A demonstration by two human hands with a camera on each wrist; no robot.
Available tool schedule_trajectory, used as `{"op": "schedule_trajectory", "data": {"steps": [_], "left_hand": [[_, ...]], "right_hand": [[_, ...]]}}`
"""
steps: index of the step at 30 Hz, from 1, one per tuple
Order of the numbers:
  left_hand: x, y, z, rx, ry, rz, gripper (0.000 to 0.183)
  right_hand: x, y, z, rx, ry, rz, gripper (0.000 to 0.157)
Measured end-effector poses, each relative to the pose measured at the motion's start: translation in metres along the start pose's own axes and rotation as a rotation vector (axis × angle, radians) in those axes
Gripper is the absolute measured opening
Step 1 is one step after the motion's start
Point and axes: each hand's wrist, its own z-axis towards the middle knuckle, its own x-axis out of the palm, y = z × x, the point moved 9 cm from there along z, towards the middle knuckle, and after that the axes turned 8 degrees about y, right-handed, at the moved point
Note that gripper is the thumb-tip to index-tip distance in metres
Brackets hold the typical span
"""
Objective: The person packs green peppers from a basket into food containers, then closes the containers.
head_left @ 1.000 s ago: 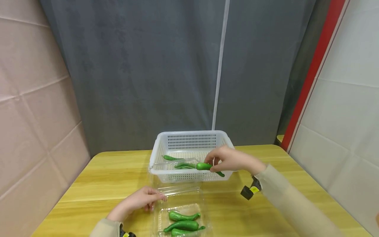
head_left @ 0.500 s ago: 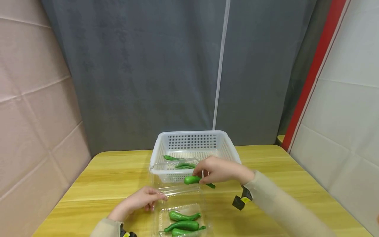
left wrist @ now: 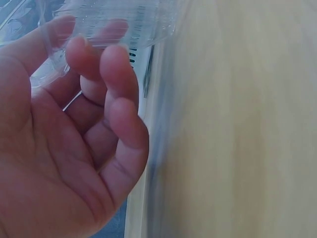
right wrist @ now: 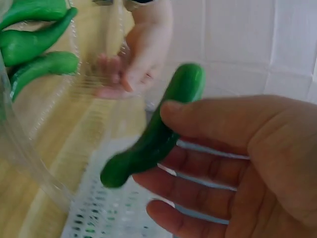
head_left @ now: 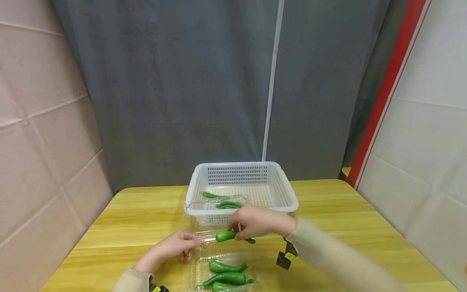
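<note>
My right hand point(head_left: 260, 222) pinches a green chili pepper point(head_left: 224, 236) between thumb and fingers, held above a clear plastic clamshell box point(head_left: 233, 257). In the right wrist view the held pepper's blunt end points up and its thinner end down. On the left, my left hand point(head_left: 174, 246) grips the clamshell near its hinge; the left wrist view has the thumb and index finger on the clear plastic, the other fingers loosely curled. Several green peppers point(head_left: 228, 278) lie in the box's near half. Its raised lid leans against the front of a white basket point(head_left: 237, 174).
The perforated basket stands at the back of the wooden table point(head_left: 146, 211) with a few green peppers point(head_left: 209, 194) inside, some seen through the lid. A grey curtain point(head_left: 175, 101) hangs behind. Pale walls flank the table on both sides.
My right hand has carried the pepper from the basket's front right toward me and to the left, over the box. My left hand has stayed in place on the box.
</note>
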Motion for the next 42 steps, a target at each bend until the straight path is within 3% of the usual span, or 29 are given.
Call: {"op": "schedule_trajectory", "data": {"steps": [13,20,29,36,42], "left_hand": [[-0.001,0.002,0.0,-0.022,-0.013,-0.006,0.032],[-0.001,0.003,0.0,-0.017,-0.013,-0.008,0.032],[0.0,0.001,0.0,-0.011,-0.012,-0.022,0.032],[0.0,0.001,0.0,-0.007,-0.006,-0.023,0.034],[-0.001,0.002,0.001,-0.01,-0.005,-0.024,0.033]], "right_hand": [[0.025,0.007,0.02,0.024,0.044,-0.078,0.01],[0.04,0.008,0.03,0.085,0.086,-0.112,0.009],[0.049,0.008,0.036,0.132,0.094,-0.145,0.011],[0.056,0.009,0.039,0.155,0.11,-0.202,0.023],[0.06,0.011,0.041,0.159,0.124,-0.228,0.019]]}}
